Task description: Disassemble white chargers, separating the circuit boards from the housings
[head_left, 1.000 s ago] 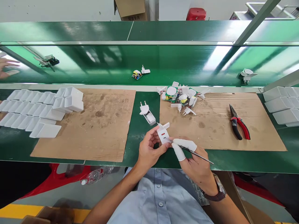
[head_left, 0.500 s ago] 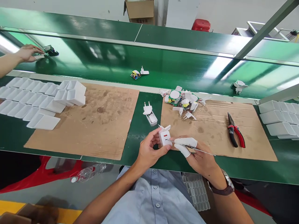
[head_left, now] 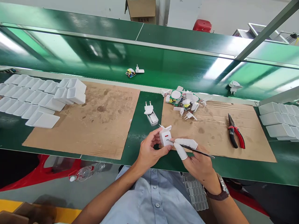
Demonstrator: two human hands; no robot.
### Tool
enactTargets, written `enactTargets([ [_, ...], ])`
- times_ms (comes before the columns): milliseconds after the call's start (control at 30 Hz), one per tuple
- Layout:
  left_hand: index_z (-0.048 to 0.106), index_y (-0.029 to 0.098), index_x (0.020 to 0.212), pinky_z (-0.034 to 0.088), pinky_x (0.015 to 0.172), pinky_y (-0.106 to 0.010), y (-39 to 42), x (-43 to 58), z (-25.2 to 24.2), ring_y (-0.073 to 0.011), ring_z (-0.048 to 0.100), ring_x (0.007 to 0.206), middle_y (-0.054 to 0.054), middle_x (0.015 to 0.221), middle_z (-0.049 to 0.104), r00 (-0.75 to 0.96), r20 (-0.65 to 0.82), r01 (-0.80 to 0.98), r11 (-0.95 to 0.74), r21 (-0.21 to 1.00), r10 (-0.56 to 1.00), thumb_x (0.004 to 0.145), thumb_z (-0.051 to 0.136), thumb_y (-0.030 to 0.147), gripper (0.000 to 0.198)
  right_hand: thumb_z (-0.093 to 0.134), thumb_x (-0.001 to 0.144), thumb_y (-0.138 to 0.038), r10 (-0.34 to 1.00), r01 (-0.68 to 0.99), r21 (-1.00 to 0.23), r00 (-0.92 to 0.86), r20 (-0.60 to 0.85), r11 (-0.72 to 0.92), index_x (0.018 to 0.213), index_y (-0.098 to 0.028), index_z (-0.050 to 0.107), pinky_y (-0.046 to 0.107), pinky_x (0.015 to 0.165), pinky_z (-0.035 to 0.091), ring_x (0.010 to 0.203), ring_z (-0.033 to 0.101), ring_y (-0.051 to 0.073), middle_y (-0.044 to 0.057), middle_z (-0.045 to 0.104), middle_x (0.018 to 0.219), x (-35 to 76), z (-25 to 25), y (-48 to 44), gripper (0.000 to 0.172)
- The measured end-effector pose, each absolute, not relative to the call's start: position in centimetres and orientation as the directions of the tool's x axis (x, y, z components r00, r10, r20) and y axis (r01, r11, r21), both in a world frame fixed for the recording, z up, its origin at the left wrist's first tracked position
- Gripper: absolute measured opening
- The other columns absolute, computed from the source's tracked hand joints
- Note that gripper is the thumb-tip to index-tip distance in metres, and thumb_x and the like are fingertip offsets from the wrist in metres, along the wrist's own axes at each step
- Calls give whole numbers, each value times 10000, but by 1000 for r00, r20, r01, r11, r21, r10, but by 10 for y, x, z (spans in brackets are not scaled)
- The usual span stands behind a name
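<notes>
My left hand (head_left: 150, 149) is closed around a white plug charger (head_left: 164, 138), its port face turned to the right. A red port and a smaller slot show on that face. My right hand (head_left: 195, 155), with white finger covers on thumb and forefinger, pinches slim dark tweezers (head_left: 198, 151). Their tip meets the charger's face at the lower slot. Just beyond my left hand lies an open white charger case (head_left: 152, 119) with a two-pin plug piece (head_left: 148, 108) at its far end.
Green circuit boards with white plug parts (head_left: 184, 99) are heaped on the right cardboard sheet (head_left: 217, 124), near red-and-black pliers (head_left: 235, 130). White cases stand in rows at left (head_left: 46, 101) and right (head_left: 277, 119). A circuit board (head_left: 130, 73) lies on the green belt (head_left: 163, 68) behind.
The parts on the green belt have shifted left. Another person's hand at the far left has gone from view. My hands stay almost in place; the tweezers have turned slightly.
</notes>
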State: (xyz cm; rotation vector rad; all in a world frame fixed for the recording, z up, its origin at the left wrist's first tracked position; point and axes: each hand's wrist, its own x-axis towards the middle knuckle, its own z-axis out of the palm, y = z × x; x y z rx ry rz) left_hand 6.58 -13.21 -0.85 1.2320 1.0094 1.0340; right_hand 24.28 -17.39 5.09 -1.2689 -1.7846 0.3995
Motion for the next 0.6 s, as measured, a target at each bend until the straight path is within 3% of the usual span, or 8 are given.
enactTargets([
  [167, 636, 196, 1319, 619, 822, -330, -134, 67, -10, -205, 737, 902, -86, 1050, 788, 205, -49, -27, 56, 998, 977, 703, 904, 302, 680, 590, 956, -79, 893, 649, -664, -51, 447, 370, 1128, -245, 648, 319, 836, 640, 969, 775, 207, 61, 792, 1047, 237, 55, -179, 246],
  [367, 639, 213, 1327, 620, 825, -314, -136, 67, -13, -198, 744, 908, -71, 1072, 790, 177, -58, -29, 64, 998, 982, 700, 907, 306, 689, 542, 941, -65, 907, 641, -699, 11, 420, 316, 1059, -242, 647, 289, 673, 622, 752, 772, 177, 42, 791, 908, 231, 63, -177, 237],
  [600, 617, 210, 1366, 623, 847, -314, -135, 65, -14, -197, 741, 939, -74, 1092, 783, 191, -62, -35, 70, 997, 980, 739, 882, 304, 687, 565, 974, -103, 910, 665, -684, 18, 415, 299, 1055, -221, 647, 298, 714, 618, 799, 777, 184, 47, 787, 929, 230, 58, -176, 166],
])
